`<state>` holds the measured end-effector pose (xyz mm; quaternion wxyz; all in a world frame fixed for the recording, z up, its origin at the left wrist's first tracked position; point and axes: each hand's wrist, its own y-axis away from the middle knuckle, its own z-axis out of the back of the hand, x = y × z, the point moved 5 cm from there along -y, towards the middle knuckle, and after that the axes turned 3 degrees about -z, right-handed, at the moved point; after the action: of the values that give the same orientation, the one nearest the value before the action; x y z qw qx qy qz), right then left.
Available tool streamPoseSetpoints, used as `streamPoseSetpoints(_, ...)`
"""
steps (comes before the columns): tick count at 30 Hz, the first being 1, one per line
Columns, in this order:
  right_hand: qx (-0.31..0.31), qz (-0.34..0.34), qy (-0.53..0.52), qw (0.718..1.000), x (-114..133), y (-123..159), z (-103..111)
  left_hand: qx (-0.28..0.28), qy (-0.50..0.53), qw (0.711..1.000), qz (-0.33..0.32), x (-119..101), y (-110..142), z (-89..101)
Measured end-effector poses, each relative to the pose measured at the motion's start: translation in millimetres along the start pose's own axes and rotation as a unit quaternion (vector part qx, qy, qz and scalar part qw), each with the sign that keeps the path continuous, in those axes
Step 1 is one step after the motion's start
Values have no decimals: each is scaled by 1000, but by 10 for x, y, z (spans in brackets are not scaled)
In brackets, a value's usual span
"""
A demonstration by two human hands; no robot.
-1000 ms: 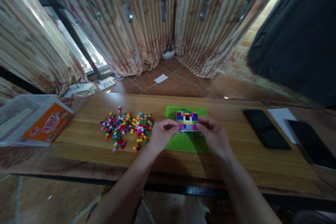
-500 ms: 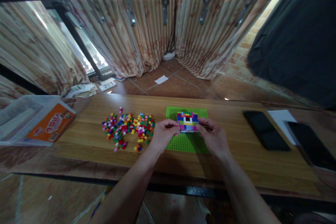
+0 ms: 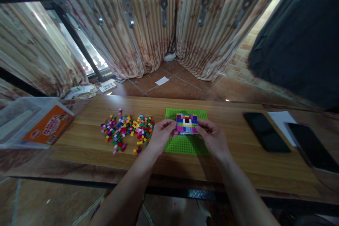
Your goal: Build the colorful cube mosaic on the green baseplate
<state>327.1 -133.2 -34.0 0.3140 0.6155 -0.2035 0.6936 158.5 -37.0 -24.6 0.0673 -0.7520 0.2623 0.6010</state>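
Observation:
A multicoloured block of small bricks with a white and black centre stands on a green studded baseplate on the wooden table. My left hand pinches the block's left side with fingers closed. My right hand grips its right side the same way. A loose pile of small coloured bricks lies on the table just left of my left hand.
A clear plastic box with an orange label sits at the table's left end. Two dark phones and a white sheet lie at the right. Striped curtains hang behind; papers lie on the tiled floor.
Both hands stay on the brick block. The view has shifted slightly, and the block sits a little further left in the picture.

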Motion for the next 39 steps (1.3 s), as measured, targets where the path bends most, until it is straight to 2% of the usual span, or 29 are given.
streamPoseSetpoints(9,3,-4,-14,1000,11,32,-1,11,-57,998,-38,17,-4,-33)
streamPoseSetpoints(16,12,-9,15,1000,-25,51,100,28,-88,996,-18,17,64,-12)
streamPoseSetpoints(21,-42,-23,35,998,-89,-21,179,33,-93,995,-12,38,59,16)
streamPoseSetpoints(25,-12,-16,56,998,-98,-50,98,40,-131,990,-42,77,29,21)
streamPoseSetpoints(28,7,-4,75,997,-57,-23,27,40,-143,988,-38,122,12,18)
streamPoseSetpoints(39,-5,-26,93,995,-99,-14,10,34,-109,993,5,172,54,-48)
